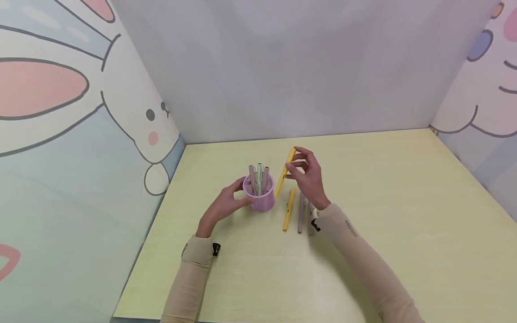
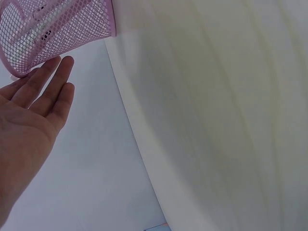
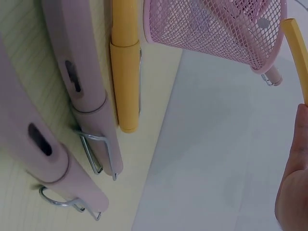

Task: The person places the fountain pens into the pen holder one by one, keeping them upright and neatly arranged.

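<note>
My right hand [image 1: 308,177] pinches a yellow pen [image 1: 285,170] with curled fingers, holding it up just right of the pink mesh cup [image 1: 260,197]. My left hand [image 1: 224,204] has straight, spread fingers touching the cup's left side. Pens [image 1: 258,177] stand in the cup. Another yellow pen [image 1: 288,209] and two mauve pens [image 3: 72,96] lie on the yellow table [image 1: 404,224], near my right wrist.

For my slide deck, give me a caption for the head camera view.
Right hand lifts a yellow pen beside a pink mesh cup steadied by the left hand.
</note>
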The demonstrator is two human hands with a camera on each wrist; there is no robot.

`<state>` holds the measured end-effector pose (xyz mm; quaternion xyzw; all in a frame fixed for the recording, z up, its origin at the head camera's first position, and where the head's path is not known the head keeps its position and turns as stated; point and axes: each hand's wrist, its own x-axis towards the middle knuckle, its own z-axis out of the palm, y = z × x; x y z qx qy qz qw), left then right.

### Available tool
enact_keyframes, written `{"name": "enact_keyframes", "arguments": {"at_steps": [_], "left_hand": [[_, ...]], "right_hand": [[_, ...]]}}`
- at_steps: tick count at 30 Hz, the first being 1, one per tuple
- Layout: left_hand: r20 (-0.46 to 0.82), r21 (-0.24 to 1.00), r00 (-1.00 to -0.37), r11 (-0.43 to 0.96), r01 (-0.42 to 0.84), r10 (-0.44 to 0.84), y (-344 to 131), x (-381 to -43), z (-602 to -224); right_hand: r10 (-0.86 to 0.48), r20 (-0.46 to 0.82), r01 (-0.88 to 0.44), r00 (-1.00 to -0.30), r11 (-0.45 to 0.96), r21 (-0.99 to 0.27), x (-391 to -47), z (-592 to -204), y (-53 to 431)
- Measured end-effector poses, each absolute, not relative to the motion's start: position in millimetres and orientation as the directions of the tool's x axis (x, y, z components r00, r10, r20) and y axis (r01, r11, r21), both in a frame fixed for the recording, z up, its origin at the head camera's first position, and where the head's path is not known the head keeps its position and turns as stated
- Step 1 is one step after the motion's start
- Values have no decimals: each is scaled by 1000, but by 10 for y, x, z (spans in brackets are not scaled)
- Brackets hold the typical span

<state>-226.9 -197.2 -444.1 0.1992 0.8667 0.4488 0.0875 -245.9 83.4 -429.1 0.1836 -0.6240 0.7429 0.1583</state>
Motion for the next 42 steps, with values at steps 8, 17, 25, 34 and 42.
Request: {"name": "enact_keyframes", "arguments": {"at_steps": [8, 17, 25, 34, 42], "left_hand": [[17, 807, -906, 530, 262, 422, -1972, -2261, -4439], [8, 800, -910, 543, 255, 415, -1966, -2264, -4443], [11, 798, -909, 544, 259, 416, -1964, -2268, -4446], [4, 804, -912, 541, 247, 411, -1957, -2253, -4419], [-1, 811, -914, 535, 237, 406, -1956, -2257, -4421]], "right_hand": [[35, 484, -481, -875, -192, -855, -2453, -4272, 773], [69, 485, -489, -872, -184, -852, -2448, -4248, 728], [103, 480, -491, -871, -178, -853, -2458, -4208, 671], [69, 494, -499, -867, -142, -855, -2275, -4031, 582], [0, 478, -477, -878, -67, -876, -2249, -4060, 531]]}}
